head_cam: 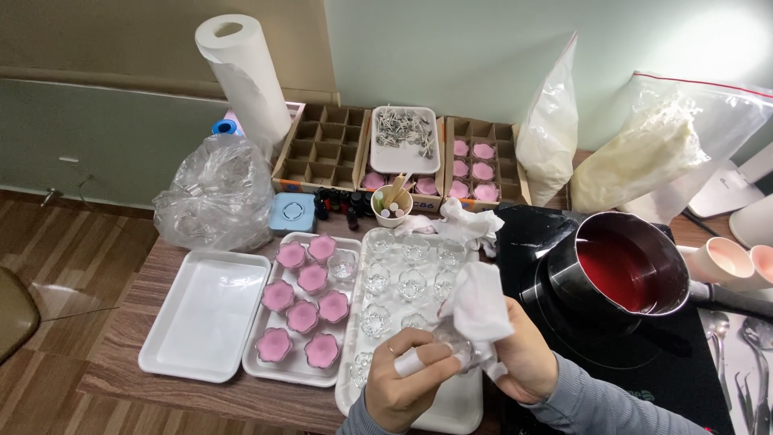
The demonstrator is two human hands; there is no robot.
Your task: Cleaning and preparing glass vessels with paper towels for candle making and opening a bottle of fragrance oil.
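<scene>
Both arms come up from the bottom edge, and the hands meet low in the middle. The left hand (407, 379) is curled, with its fingers wrapped around a small clear glass cup (452, 345). One finger on it wears a white bandage. The right hand (523, 354), in a grey sleeve, is closed on a crumpled white paper tissue (481, 310) and presses it against the cup. So both hands are pinching tight, one on the cup and one on the tissue.

The cup sits over the near end of a long white tray (447, 407) that holds more empty flower-shaped glass cups (394, 282). Just to the left is another white tray (266, 366) with pink filled flower cups (304, 316). To the right, a shiny metal pot with red liquid (624, 270) stands on a black cooktop (644, 362), near the right hand but not touching it.
</scene>
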